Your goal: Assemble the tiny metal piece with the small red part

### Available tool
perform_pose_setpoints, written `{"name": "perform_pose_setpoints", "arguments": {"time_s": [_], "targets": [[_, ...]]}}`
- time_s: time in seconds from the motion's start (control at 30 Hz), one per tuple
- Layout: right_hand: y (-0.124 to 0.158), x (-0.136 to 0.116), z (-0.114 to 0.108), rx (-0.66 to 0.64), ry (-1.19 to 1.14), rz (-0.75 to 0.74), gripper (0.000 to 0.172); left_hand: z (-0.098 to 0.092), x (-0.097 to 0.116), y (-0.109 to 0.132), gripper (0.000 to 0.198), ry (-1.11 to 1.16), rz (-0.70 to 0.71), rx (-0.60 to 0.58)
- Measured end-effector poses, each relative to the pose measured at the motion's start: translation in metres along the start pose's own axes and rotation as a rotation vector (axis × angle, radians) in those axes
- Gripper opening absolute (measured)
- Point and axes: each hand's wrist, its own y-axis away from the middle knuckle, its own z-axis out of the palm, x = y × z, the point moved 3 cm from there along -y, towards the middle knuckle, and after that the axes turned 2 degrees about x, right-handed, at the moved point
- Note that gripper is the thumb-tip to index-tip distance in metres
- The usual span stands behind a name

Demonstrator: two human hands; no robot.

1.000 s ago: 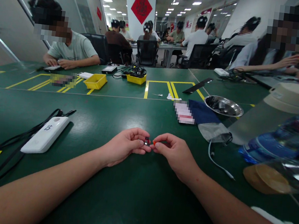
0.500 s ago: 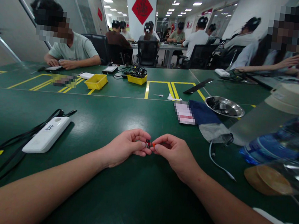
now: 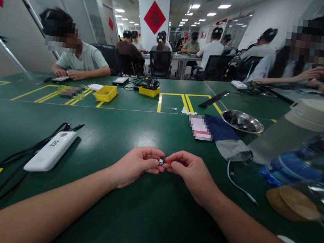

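Left hand (image 3: 137,167): black-and-white piece (image 3: 161,162) pinched over the desk (image 3: 111,127)
Right hand (image 3: 193,174): orange piece (image 3: 169,162) pinched just beside it
Both pieces: probably light, stiff; best gripped by edges

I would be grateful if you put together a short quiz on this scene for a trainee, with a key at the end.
1. Multiple choice: while the left hand holds a small dark-and-pale piece, what does the right hand hold?
A) a pen
B) a small orange piece
C) a pair of scissors

2. True or false: the metal bowl is farther from the person than the white device.

3. Fill in the blank: the number marked on the white device is ___.

Key:
1. B
2. True
3. 15
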Motion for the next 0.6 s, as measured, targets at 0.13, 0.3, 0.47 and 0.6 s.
{"name": "perform_pose_setpoints", "arguments": {"time_s": [0.13, 0.3, 0.47, 0.6], "targets": [[0.0008, -0.0009, -0.0004, 0.000, -0.006, 0.007, 0.010, 0.0017, 0.0018, 0.0015, 0.033, 0.012, -0.023, 0.011], [0.0021, -0.0032, -0.0002, -0.039, -0.013, -0.022, 0.013, 0.0009, 0.0010, 0.0009, 0.034, 0.012, -0.015, -0.007], [0.0013, -0.0027, -0.0001, -0.054, 0.018, -0.021, 0.012, 0.0001, -0.0006, -0.0001, 0.035, -0.014, 0.007, -0.061], [0.0015, -0.0031, 0.0007, -0.057, 0.031, -0.020, 0.013, 0.0011, 0.0001, 0.0000, 0.029, -0.033, 0.015, -0.091]]}}
